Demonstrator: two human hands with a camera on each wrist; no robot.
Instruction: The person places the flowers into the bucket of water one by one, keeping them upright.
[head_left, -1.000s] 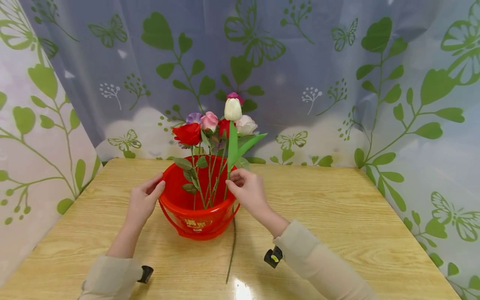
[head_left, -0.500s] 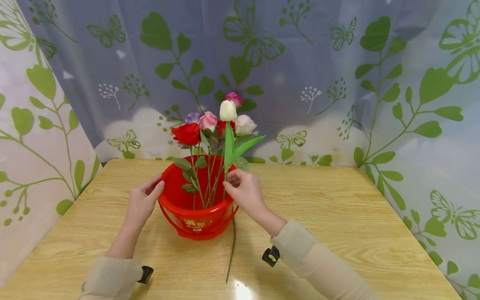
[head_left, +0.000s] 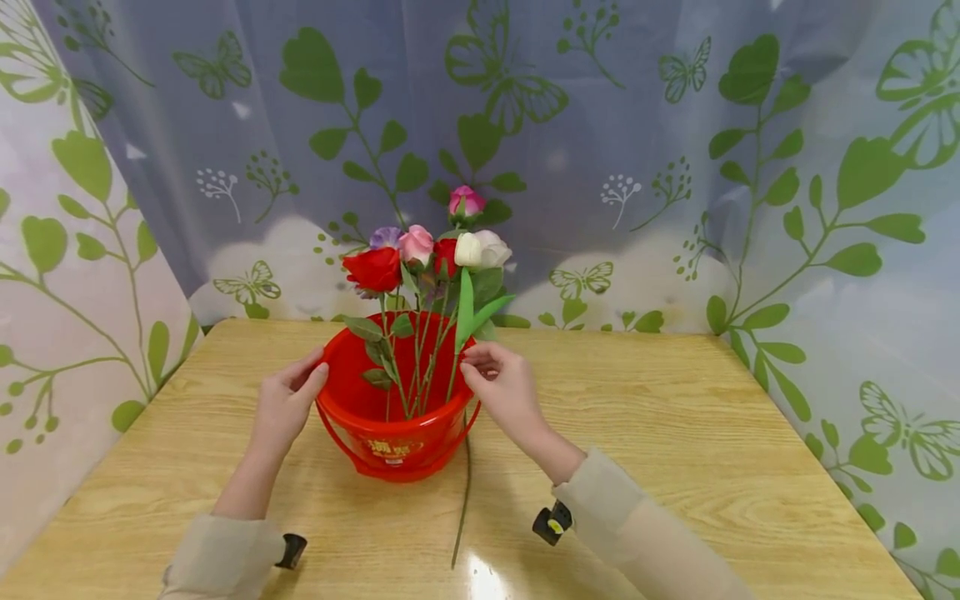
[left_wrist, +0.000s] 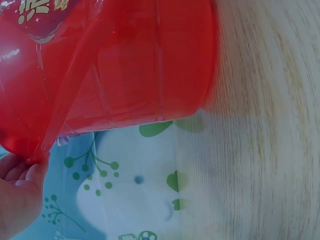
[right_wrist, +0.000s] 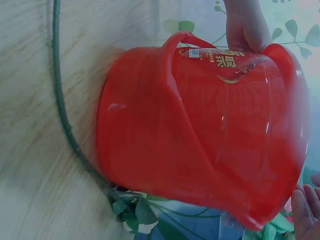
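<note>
A red plastic bucket [head_left: 393, 429] stands on the wooden table with several artificial flowers upright in it. My left hand [head_left: 288, 404] holds its left rim, thumb and fingers meeting there in the left wrist view. At the right rim is my right hand [head_left: 506, 387], beside the stem of a white tulip [head_left: 468, 250] with bright green leaves. In the right wrist view its fingers [right_wrist: 301, 210] look slightly bent, thumb apart. The tulip leans among a red rose [head_left: 372, 269], a pink rose [head_left: 416, 244] and a pale rose [head_left: 492, 249].
A dark green flower stem [head_left: 467, 500] lies on the table just right of the bucket; its leaves [right_wrist: 135, 212] show beside the bucket's base in the right wrist view. Patterned curtains [head_left: 600, 125] hang behind the table [head_left: 675, 433] and at both sides.
The white tulip has first tilted left, then sunk lower into the bucket beside the pale rose. My right hand has shifted slightly right, off the stem. My left hand stays on the rim.
</note>
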